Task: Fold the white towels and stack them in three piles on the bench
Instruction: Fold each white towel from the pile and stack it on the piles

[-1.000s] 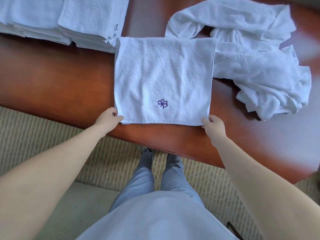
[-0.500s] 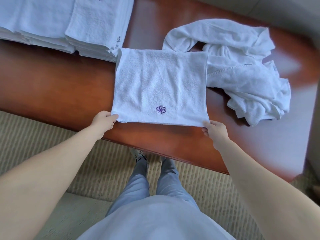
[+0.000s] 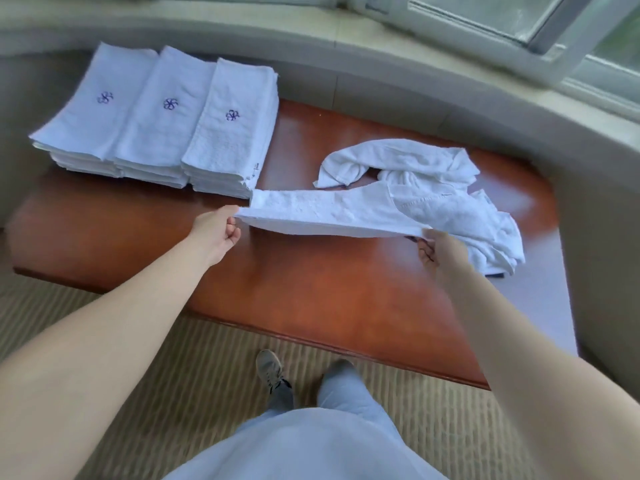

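A folded white towel hangs stretched just above the reddish wooden bench. My left hand pinches its near left corner and my right hand pinches its near right corner. The towel's near edge is lifted toward the far side. Three piles of folded white towels with purple flower logos stand side by side at the bench's far left: left pile, middle pile, right pile. A heap of unfolded white towels lies at the far right, partly behind the held towel.
A beige window ledge and a window frame run behind the bench. Striped beige carpet lies in front. My legs and shoes stand close to the bench's front edge.
Both hands have lifted the towel's near edge off the bench and carried it away from me. The camera has tilted up, bringing the three piles and the window into view.
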`<action>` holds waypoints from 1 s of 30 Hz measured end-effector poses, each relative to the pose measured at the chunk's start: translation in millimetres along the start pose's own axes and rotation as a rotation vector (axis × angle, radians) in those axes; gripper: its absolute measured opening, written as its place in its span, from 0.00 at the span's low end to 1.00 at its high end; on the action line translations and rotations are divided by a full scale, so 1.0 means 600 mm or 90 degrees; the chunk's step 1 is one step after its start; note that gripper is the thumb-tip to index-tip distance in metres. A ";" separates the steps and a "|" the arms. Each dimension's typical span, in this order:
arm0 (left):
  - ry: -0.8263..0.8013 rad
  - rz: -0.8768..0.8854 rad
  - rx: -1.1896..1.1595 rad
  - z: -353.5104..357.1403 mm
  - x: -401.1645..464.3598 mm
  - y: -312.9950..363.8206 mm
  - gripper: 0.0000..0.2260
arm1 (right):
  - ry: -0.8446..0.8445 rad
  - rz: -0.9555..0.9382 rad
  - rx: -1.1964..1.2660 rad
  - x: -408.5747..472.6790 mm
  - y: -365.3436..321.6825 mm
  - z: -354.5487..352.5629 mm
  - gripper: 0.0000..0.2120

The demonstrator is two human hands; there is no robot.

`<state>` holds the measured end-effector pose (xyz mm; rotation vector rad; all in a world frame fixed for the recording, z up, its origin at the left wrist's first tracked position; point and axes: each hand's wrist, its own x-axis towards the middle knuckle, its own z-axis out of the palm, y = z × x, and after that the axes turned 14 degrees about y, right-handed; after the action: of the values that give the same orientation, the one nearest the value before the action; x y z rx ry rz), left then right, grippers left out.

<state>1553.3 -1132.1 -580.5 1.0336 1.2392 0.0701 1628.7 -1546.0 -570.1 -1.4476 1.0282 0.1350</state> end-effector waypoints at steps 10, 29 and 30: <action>-0.069 0.111 -0.151 0.042 -0.217 0.157 0.02 | -0.117 -0.116 0.177 -0.106 -0.212 -0.048 0.10; -0.294 -0.147 0.214 -0.143 -0.280 0.069 0.19 | -0.469 0.193 0.057 -0.080 -0.120 -0.228 0.09; -0.302 -0.152 0.197 -0.147 -0.268 0.071 0.22 | -0.481 0.208 0.065 -0.078 -0.121 -0.226 0.10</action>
<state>1441.7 -1144.1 -429.3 1.0780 0.9416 -0.5379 1581.0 -1652.4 -459.2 -0.9879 0.6151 0.7902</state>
